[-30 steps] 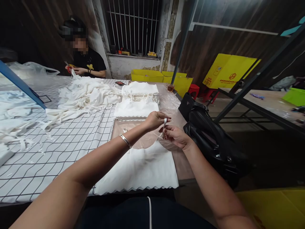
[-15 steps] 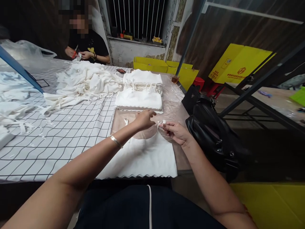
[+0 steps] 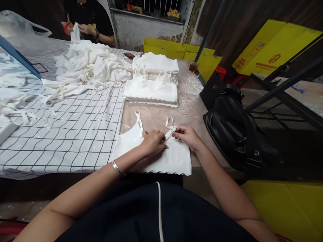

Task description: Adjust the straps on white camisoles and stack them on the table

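Note:
A white strappy camisole [image 3: 176,156] lies on the table's front edge, its wavy hem toward me. Its left strap [image 3: 137,118] lies loose in a narrow loop. My right hand [image 3: 188,136] pinches the right strap [image 3: 170,121] where it meets the top, between thumb and fingertips. My left hand [image 3: 154,143] rests on the camisole by the neckline, palm down, with bent fingers and the thumb apart from them. The left hand hides the middle of the neckline.
Beyond the camisole stands a stack of folded white tops [image 3: 151,89]. A heap of white garments [image 3: 97,67] lies at back left, before a person [image 3: 88,25] holding red-handled scissors and white cloth. A black bag [image 3: 229,127] sits at right, near a glass of brown drink [image 3: 193,67].
My left hand has come down and nearer onto the camisole. Its upper part now lies flatter, with both straps in view. The right hand keeps its pinch. The view has tilted downward.

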Available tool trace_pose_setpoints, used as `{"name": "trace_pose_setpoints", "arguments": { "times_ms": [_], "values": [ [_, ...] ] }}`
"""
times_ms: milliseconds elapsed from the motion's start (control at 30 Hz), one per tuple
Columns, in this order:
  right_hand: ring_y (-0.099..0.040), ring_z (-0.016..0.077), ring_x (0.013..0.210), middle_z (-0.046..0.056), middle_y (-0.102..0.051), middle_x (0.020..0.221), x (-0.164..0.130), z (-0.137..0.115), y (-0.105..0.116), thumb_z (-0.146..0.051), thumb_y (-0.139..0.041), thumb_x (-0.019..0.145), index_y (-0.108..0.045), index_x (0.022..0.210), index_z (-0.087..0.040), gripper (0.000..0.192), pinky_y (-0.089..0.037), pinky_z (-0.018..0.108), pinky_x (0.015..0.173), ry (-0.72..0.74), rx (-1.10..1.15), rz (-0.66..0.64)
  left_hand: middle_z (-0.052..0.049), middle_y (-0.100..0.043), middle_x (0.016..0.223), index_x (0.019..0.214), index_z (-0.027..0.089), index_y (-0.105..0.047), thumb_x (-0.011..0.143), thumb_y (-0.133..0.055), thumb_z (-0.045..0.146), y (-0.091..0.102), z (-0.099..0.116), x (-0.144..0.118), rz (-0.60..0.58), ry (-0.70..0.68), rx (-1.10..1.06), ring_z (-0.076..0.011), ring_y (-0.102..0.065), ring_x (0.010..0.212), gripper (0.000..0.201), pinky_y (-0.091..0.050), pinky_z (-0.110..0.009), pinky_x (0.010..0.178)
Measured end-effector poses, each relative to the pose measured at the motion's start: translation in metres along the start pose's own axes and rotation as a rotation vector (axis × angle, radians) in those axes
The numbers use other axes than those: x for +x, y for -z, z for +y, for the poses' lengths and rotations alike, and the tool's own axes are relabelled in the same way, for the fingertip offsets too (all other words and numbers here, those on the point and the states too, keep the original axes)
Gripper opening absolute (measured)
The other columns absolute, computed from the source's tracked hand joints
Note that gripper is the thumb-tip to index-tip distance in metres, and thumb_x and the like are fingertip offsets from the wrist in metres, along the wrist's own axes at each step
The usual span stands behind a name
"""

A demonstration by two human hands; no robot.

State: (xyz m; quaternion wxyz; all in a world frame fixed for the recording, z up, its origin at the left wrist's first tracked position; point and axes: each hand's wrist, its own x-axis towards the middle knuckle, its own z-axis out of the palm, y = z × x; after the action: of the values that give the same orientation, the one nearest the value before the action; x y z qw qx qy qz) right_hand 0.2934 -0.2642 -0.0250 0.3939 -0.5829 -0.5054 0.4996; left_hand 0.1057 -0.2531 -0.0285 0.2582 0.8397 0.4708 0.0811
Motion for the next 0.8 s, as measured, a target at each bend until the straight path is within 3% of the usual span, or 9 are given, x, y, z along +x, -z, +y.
{"name": "trace_pose_setpoints", "arguments": {
  "times_ms": [233,433,800],
  "values": [
    [-0.045,0.0120,0.063,-0.003,-0.053,0.064,-0.010,0.008,0.006,-0.041,-0.068,0.068,-0.058,0.067,-0.017,0.026,-0.035,0.027,0.061,0.082,-0.225,-0.100,-0.005,-0.070,0.094,0.087,0.020,-0.071,0.081,-0.068,0.037,-0.007,0.006,0.002,0.001,-0.005,-0.099,-0.0276,-0.054,0.102,0.019,-0.025,-0.042,0.085],
    [-0.046,0.0135,0.066,-0.002,-0.053,0.067,-0.014,0.011,0.009,-0.035,-0.063,0.072,-0.058,0.066,-0.018,0.018,-0.037,0.027,0.064,0.180,-0.385,-0.090,-0.004,-0.068,0.088,0.079,0.019,-0.072,0.082,-0.068,0.036,-0.010,0.006,0.002,0.026,0.004,-0.166,-0.0257,-0.055,0.101,0.018,-0.023,-0.041,0.085],
    [-0.048,0.0134,0.066,-0.001,-0.056,0.071,-0.021,0.014,0.002,-0.031,-0.062,0.074,-0.058,0.067,-0.019,0.014,-0.038,0.027,0.064,0.256,-0.407,-0.041,-0.003,-0.068,0.086,0.075,0.017,-0.070,0.082,-0.067,0.035,-0.011,0.006,0.000,0.041,0.022,-0.193,-0.0240,-0.054,0.099,0.019,-0.022,-0.041,0.086]
  ]
}}
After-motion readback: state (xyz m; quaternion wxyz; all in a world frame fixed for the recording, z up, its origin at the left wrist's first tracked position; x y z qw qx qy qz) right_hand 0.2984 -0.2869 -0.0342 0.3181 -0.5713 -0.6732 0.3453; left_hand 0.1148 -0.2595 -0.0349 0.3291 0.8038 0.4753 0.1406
